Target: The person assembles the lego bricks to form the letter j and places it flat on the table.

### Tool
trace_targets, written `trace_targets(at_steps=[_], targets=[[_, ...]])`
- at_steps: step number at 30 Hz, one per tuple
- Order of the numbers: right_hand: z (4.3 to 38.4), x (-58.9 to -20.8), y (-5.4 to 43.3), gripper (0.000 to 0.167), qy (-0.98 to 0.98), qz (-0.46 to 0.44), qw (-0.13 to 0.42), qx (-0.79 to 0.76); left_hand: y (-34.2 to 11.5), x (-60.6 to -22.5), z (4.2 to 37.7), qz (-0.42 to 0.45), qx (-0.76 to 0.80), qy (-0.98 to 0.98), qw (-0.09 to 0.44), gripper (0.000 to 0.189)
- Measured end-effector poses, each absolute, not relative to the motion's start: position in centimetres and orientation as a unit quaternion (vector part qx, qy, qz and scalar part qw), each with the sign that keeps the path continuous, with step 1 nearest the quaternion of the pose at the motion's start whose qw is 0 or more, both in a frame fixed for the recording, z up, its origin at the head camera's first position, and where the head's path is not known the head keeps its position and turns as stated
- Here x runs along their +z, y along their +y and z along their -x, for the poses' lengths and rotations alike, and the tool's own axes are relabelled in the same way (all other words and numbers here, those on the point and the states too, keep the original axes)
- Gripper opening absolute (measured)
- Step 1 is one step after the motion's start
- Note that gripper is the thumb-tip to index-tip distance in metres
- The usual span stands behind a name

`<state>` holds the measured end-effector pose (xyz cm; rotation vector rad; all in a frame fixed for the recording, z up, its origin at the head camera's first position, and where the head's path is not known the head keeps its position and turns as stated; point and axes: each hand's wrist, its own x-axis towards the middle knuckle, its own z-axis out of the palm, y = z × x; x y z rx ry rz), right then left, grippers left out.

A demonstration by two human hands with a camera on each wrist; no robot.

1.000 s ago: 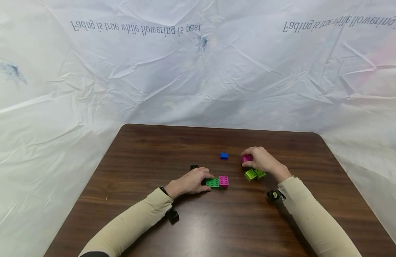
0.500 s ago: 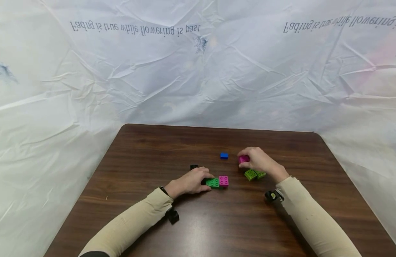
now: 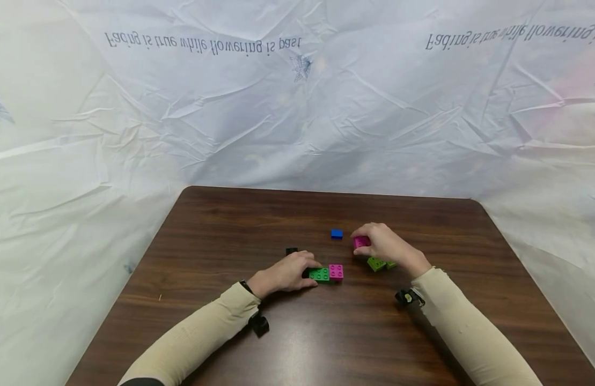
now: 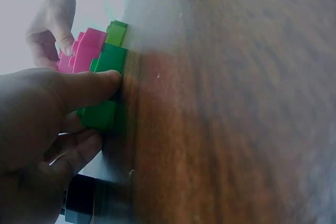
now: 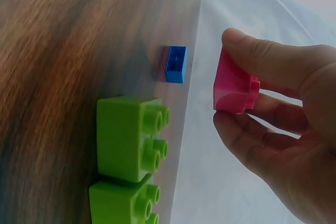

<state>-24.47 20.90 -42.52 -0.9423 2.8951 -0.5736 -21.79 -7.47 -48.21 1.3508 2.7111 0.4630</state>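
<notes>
right fingers (image 5: 251,50), pinching a pink brick (image 5: 231,85), have moved leftward; left fingers (image 4: 92,86) still grip the green brick (image 3: 319,275).

Right hand (image 5: 312,103) pinches pink brick (image 5: 231,85); green bricks (image 5: 119,140) on table (image 5: 52,51) (blue one (image 5: 176,65) beyond).

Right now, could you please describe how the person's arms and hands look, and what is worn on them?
The left hand and right hand wear no gloves. The left sleeve and right sleeve are plain beige. A black band shows at the left wrist. Each wrist has a small black device, left and right; the right one bears a yellow-green spot.
</notes>
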Motion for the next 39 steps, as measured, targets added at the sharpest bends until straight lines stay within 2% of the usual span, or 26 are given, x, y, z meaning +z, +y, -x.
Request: trace_targets(at_steps=[17, 26, 39], targets=[[23.6, -42.4, 19.6, 0.038, 0.929, 0.329, 0.004, -0.17, -7.5, -48.3, 21.7, -0.44, 0.147, 0.885, 0.036, 0.043], [23.3, -42.3, 19.2, 0.041, 0.928, 0.327, 0.017, -0.179, -7.4, -48.4, 21.8, -0.437, 0.145, 0.887, 0.039, 0.042], [22.8, -42.1, 18.6, 0.037, 0.92, 0.34, 0.026, -0.192, -7.3, -48.3, 21.8, -0.43, 0.147, 0.889, 0.049, 0.043]])
